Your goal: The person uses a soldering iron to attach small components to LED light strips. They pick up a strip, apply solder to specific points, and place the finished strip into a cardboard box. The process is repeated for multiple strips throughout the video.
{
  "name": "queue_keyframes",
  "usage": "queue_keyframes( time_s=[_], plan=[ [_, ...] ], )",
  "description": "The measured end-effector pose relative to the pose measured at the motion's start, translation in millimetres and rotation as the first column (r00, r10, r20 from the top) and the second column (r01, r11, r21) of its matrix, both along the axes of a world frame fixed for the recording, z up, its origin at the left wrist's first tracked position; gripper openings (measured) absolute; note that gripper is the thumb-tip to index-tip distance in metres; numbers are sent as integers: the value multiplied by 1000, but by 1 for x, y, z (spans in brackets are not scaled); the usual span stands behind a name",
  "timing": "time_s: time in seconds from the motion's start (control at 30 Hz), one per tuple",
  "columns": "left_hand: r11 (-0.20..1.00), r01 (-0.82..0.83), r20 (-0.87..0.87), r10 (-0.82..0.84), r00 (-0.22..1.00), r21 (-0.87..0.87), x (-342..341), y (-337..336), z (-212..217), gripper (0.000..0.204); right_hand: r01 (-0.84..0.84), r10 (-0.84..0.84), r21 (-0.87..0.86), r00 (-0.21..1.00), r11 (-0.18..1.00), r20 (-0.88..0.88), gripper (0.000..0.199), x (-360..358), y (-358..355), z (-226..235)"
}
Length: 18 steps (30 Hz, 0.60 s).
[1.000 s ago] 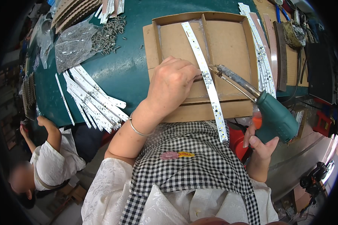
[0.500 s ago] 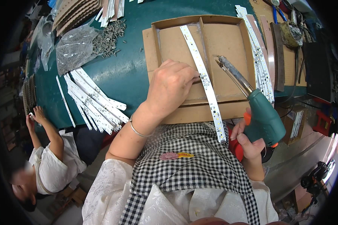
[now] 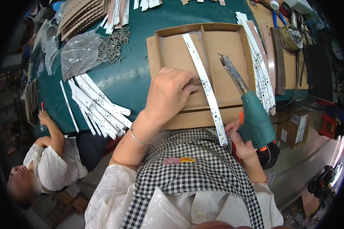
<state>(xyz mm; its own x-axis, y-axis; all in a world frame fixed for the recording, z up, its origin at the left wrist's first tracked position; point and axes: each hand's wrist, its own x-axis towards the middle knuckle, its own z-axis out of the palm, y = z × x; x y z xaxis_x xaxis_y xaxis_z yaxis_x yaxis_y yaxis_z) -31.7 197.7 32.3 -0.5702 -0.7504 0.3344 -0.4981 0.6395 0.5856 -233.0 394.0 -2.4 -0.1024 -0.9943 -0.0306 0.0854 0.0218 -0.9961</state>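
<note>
A long white LED strip board (image 3: pixel 207 87) lies slanted across a shallow cardboard tray (image 3: pixel 179 115), its near end overhanging the front edge above my checked apron. My left hand (image 3: pixel 168 91) is over the left part of the tray, thumb and forefinger pinched close to the board's left edge. Something tiny shows at those fingertips, too small to name. My right hand (image 3: pixel 242 143) grips a green soldering gun (image 3: pixel 256 120) with an orange trigger, right of the board. Its metal tip points up and away over the tray's right compartment, apart from the board.
Loose strip boards (image 3: pixel 97 105) lie in a pile at left, below a plastic bag (image 3: pixel 80 53) and spilled small metal parts (image 3: pixel 116 45). More strips (image 3: pixel 262 61) line the tray's right side. A co-worker's hand (image 3: pixel 44 116) is at the far-left table edge.
My right hand and the soldering gun have moved left, closer to the board. My left hand has shifted slightly left, its thumb now lower. The co-worker at left has moved too.
</note>
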Motion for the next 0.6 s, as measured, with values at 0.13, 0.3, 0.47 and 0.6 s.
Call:
queue_keyframes(
  time_s=[0.13,0.3,0.47,0.6],
  plan=[
    [1000,2,32,-2,999,-17,0,0,-3,24,21,-21,-3,1000,1000,0,51,3,-1,-1],
    [999,-2,71,5,997,-43,-3,0,-7,23,35,-35,-28,999,999,4,22,9,-10,6],
    [996,48,76,-42,996,-80,2,10,13,27,67,-67,-1,998,998,-13,78,18,-12,8],
    [961,246,-56,-254,965,-124,6,37,25,32,224,-237,102,962,969,139,81,30,-18,24]
  ],
)
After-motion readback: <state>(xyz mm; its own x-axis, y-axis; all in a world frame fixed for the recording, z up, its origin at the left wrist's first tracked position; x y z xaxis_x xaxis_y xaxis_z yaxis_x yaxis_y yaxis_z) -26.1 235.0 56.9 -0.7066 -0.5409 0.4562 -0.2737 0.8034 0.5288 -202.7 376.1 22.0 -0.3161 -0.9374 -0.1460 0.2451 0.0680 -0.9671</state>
